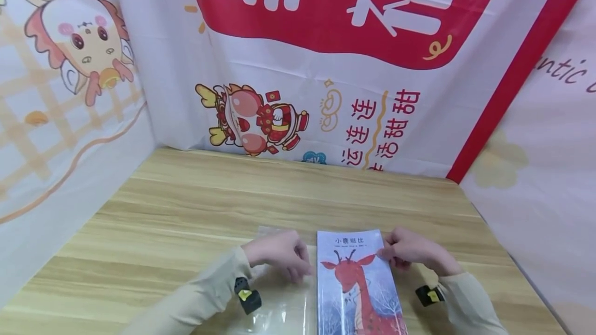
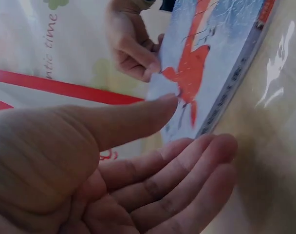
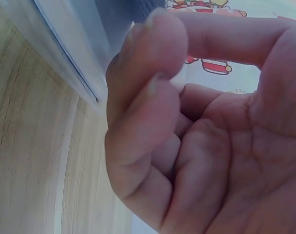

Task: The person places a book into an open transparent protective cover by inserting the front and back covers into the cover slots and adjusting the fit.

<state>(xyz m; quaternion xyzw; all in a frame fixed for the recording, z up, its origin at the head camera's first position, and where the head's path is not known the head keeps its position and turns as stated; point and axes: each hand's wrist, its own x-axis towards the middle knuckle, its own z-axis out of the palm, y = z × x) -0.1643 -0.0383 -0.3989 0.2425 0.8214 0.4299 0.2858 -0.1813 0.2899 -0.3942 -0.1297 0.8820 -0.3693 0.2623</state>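
The Bambi book [image 1: 350, 288], at the head view's five o'clock on the surface [image 1: 186, 211], is pinched by the right hand [image 1: 414, 248]. Over clear plastic [image 1: 284, 311] at the book's nine o'clock, the left hand [image 1: 280, 253] is held relaxed.

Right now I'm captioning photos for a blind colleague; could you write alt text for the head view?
A person's right hand grips the right edge of a blue book showing a red deer, at a wooden table. The left hand is over clear plastic to the book's left; a white cloth with red lettering hangs behind.
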